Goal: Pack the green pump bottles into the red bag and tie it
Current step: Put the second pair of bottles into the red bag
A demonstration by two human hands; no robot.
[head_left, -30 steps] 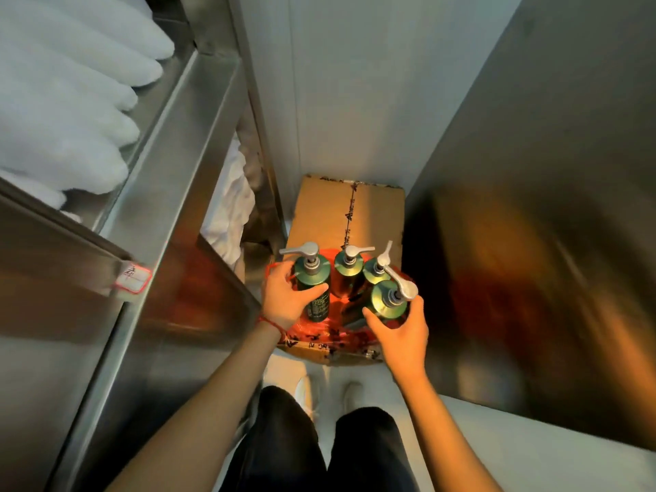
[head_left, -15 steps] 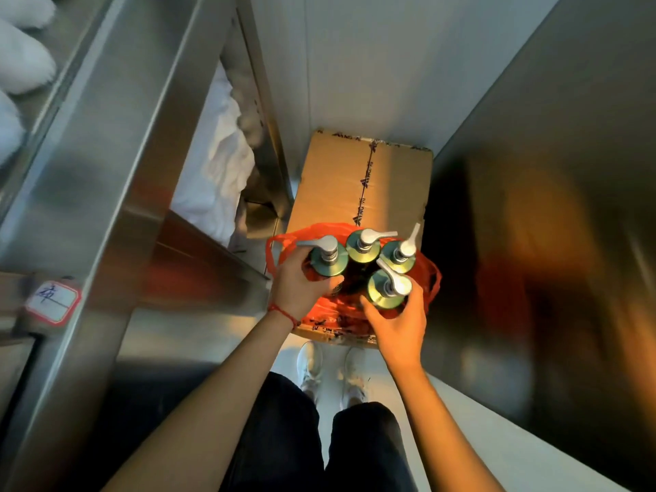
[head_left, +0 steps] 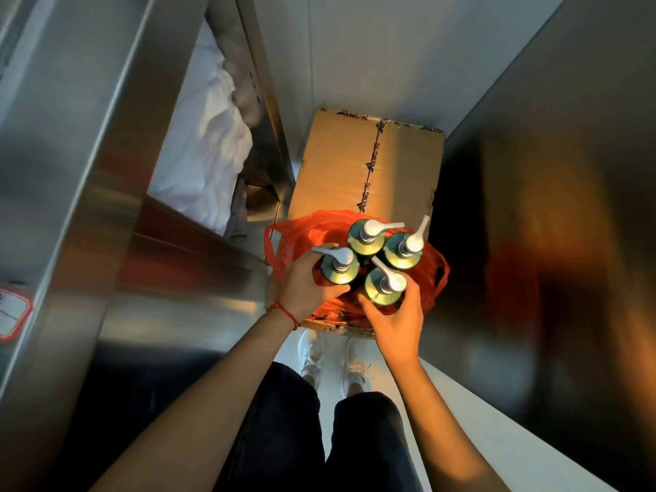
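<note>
Several green pump bottles with white pump heads stand upright, close together, inside the open red bag [head_left: 296, 236], which rests on a cardboard box [head_left: 340, 165]. My left hand [head_left: 305, 284] is wrapped around the left bottle [head_left: 339, 269]. My right hand [head_left: 399, 319] grips the nearest bottle [head_left: 383, 289] from the front. Behind them stand two more bottles [head_left: 365, 236] [head_left: 404, 252], touched by neither hand. The bag's handles lie loose at both sides.
A steel cart or shelf unit [head_left: 88, 172] with white linen [head_left: 209, 143] rises at my left. A dark reflective steel wall [head_left: 550, 207] closes the right side. My legs and white shoes [head_left: 333, 360] stand just before the box in a narrow gap.
My head has tilted further down, so the bottles are seen more from above. Both hands keep their grip on the same two bottles in the bag.
</note>
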